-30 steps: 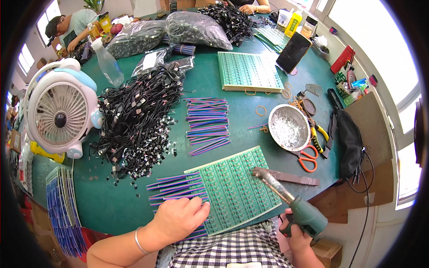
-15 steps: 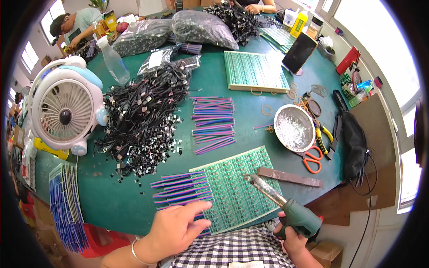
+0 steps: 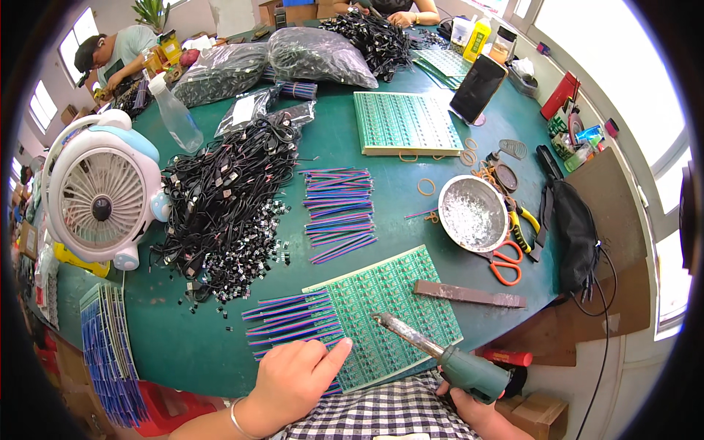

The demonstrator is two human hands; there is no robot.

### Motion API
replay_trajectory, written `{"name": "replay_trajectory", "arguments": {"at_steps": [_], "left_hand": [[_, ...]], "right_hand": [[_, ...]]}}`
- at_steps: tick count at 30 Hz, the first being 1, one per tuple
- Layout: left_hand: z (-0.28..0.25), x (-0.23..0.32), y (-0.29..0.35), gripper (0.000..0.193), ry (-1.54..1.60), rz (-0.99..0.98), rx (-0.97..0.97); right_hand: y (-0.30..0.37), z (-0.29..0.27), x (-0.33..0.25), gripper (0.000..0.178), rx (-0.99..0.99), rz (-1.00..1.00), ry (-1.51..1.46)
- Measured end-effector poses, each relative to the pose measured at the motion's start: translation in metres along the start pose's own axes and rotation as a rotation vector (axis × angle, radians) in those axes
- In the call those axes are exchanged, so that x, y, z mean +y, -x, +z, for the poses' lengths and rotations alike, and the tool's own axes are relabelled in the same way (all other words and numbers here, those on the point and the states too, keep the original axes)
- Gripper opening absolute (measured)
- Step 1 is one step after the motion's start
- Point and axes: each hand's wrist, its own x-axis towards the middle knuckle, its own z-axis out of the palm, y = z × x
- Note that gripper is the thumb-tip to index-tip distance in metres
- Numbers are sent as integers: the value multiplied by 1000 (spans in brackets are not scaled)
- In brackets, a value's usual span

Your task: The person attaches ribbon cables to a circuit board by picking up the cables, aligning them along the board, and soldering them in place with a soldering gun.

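Note:
A green circuit board panel (image 3: 389,293) lies at the near edge of the table, with pink, blue and dark wires (image 3: 290,323) sticking out from its left side. My left hand (image 3: 293,378) is curled at that left edge, index finger against the board by the wire ends. Its fingertips are pressed together; whatever is between them is too hidden to name. My right hand (image 3: 469,407) grips a green soldering gun (image 3: 473,372) by its handle. The gun's metal tip hangs over the board, right of my left fingers. A brown bar (image 3: 469,295) rests across the board's right part.
Beyond the board lie bundled wires (image 3: 339,213), a metal bowl (image 3: 475,213) of whitish flakes, orange-handled scissors (image 3: 506,264) and a stack of boards (image 3: 407,123). Black cables (image 3: 220,198) and a fan (image 3: 103,198) stand left. Two people work across the table.
The soldering gun has moved left over the board, its tip nearer my left hand. My left thumb and index finger, apart before, have come together. The whole view has shifted slightly.

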Motion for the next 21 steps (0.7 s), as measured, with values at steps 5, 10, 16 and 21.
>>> {"name": "replay_trajectory", "arguments": {"at_steps": [5, 10, 16, 21], "left_hand": [[24, -7, 0, 29, 86, -47, 69], [28, -11, 5, 23, 130, -59, 61], [24, -12, 4, 27, 137, -66, 47], [21, -15, 2, 24, 138, -53, 48]], "right_hand": [[0, -1, -12, 29, -76, -14, 119], [-2, 3, -18, 19, -97, -35, 201], [-13, 3, -23, 16, -161, -312, 531], [-17, 8, -16, 20, -124, -300, 488]]}}
